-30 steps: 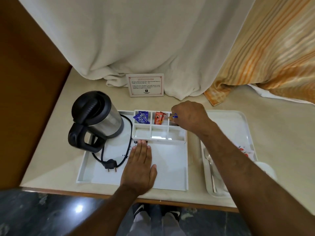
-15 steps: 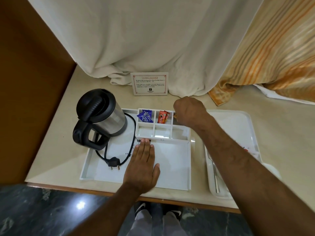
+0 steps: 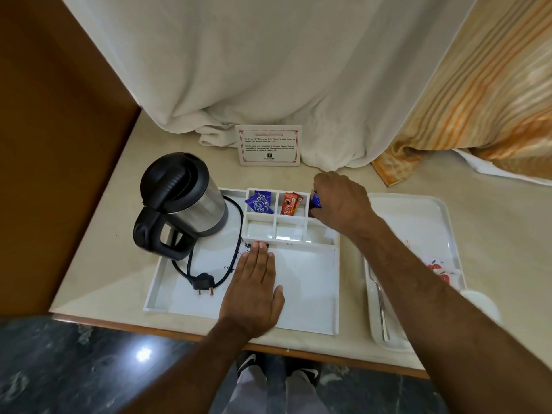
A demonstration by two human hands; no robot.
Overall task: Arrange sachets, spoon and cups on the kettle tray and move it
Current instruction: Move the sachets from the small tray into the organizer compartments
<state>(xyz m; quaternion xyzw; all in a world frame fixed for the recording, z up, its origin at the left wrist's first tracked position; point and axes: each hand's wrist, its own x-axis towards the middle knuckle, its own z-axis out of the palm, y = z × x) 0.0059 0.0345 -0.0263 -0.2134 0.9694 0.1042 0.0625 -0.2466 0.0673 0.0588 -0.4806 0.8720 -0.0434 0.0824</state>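
A white kettle tray (image 3: 310, 294) lies on the beige counter, with a black and steel kettle (image 3: 182, 201) at its left. Blue sachets (image 3: 259, 203) fill one back compartment and orange sachets (image 3: 291, 203) the one beside it. My right hand (image 3: 340, 201) is over the back right compartment, closed on a blue and orange sachet (image 3: 315, 201). My left hand (image 3: 257, 288) lies flat, palm down, on the tray floor. A metal spoon (image 3: 380, 306) lies in the second tray on the right. A white cup (image 3: 481, 303) shows partly behind my right forearm.
A second white tray (image 3: 418, 210) sits to the right. A printed card (image 3: 268, 145) stands behind the kettle tray against white and orange curtains. The kettle's cord and plug (image 3: 204, 283) lie on the tray. A wooden panel bounds the left side; the counter edge is near me.
My right hand has shifted slightly over the back right compartment and the sachet in it shows again. My left hand stays flat on the tray.
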